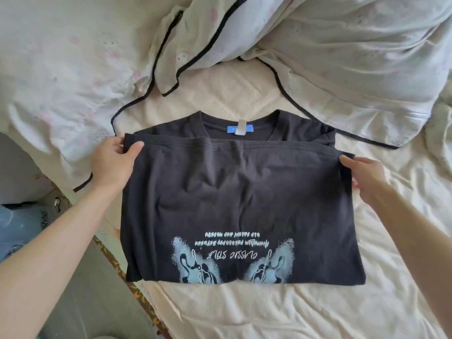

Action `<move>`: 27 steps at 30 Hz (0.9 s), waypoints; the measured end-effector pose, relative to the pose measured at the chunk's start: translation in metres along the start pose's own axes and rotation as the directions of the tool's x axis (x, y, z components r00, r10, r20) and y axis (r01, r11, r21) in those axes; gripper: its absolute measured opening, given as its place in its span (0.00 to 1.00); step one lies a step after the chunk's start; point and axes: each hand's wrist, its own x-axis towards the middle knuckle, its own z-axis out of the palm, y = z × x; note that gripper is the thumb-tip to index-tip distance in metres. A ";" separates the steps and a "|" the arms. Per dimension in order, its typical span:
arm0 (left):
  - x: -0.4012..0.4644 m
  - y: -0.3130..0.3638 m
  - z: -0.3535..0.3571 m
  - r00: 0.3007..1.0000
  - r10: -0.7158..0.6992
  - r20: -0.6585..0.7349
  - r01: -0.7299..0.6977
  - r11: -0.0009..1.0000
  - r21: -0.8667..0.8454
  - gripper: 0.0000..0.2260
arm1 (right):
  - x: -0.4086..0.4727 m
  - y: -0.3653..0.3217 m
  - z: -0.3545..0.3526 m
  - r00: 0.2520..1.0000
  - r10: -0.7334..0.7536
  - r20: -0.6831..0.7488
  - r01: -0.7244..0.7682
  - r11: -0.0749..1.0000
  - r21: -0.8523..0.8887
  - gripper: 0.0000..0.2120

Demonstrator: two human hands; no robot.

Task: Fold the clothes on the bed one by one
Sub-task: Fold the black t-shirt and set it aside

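— The T-shirt (234,192) between the hands?
— Black, with a pale blue print and a blue neck label (237,129).
— Beyond the hands?
— A cream quilt (342,57), pink-flecked, black-piped.

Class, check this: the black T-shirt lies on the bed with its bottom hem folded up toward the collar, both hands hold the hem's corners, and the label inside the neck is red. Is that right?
Not quite. The label inside the neck of the black T-shirt is blue, not red, as the head view shows. The rest holds: the hem is folded up toward the collar, and the left hand and right hand hold its corners on the bed.
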 end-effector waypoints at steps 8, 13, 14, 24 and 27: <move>0.006 0.017 -0.006 0.995 0.009 -0.100 -0.007 1.000 0.021 0.11 | -0.016 -0.004 -0.008 0.994 -0.099 -0.042 0.107 0.950 0.294 0.07; 0.007 0.015 -0.021 0.974 0.066 -0.215 -0.073 0.997 -0.028 0.12 | -0.024 -0.018 -0.012 0.983 -0.164 -0.080 0.183 0.882 0.434 0.07; 0.010 0.018 -0.023 0.971 0.077 -0.228 -0.088 0.996 -0.036 0.12 | -0.023 -0.025 -0.011 0.981 -0.176 -0.086 0.196 0.876 0.441 0.10; -0.006 0.015 0.001 0.994 0.097 0.052 -0.096 0.995 -0.015 0.25 | -0.004 -0.014 0.014 0.975 -0.137 -0.173 0.147 0.988 0.046 0.22; -0.047 -0.031 0.004 0.991 0.086 0.100 -0.089 0.996 0.022 0.26 | -0.036 0.032 0.012 0.954 -0.205 -0.218 0.170 0.971 -0.169 0.20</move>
